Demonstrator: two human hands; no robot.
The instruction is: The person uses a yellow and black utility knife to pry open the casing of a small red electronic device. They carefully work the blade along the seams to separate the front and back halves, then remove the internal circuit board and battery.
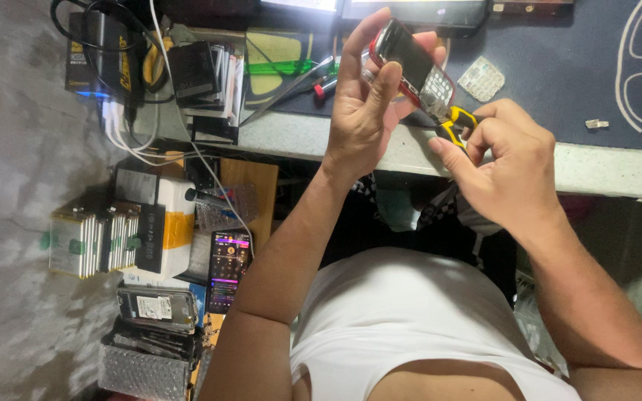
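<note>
Both hands around red phone

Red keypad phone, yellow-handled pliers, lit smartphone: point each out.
red keypad phone [412,61], head view, on its dark screen
yellow-handled pliers [456,123], head view, on the yellow grip
lit smartphone [229,269], head view, mid-screen

My left hand gripping a red keypad phone at upper centre, my right hand pressing yellow-handled pliers against its lower end, lit smartphone lower left, dark mat upper right
</note>
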